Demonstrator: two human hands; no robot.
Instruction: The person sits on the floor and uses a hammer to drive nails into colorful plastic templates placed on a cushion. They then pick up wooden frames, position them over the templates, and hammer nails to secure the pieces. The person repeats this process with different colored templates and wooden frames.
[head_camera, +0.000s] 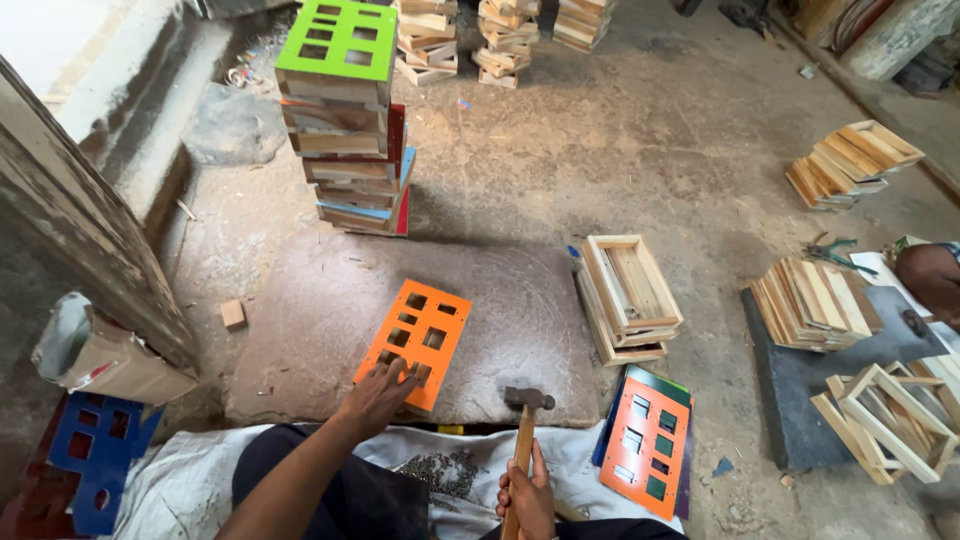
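From the head camera, your left hand (378, 395) lies open, fingers spread, pressing on the near end of the orange panel (417, 342), which lies flat near the front edge of the stone slab (320, 330). Your right hand (527, 498) is closed around the wooden handle of the hammer (524, 425), whose head hovers at the slab's front edge, just right of the panel. Wooden frames (625, 295) lean at the slab's right edge; a stack of boxes (348, 120) stands behind its far edge.

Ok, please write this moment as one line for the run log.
left hand: pressing on orange panel | right hand: gripping hammer, head over stone slab | nails on cloth
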